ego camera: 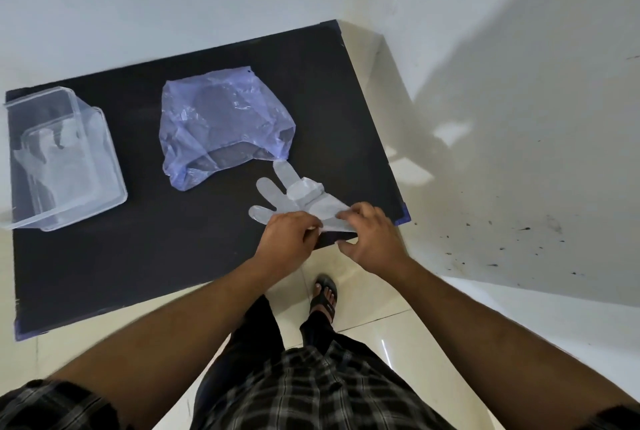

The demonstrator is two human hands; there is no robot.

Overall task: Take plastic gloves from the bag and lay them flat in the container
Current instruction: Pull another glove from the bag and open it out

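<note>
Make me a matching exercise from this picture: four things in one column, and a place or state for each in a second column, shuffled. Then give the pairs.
Things:
1. bag
2. container
3. glove
4. sandal

Places or states:
A. on the tiled floor, below the table edge
B. clear, at the table's left end, with pale gloves inside
C. bluish, crumpled, in the middle of the black table
D. flat on the table, its cuff held by both hands: left hand, right hand

Pairs: 1-C, 2-B, 3-D, 4-A
</note>
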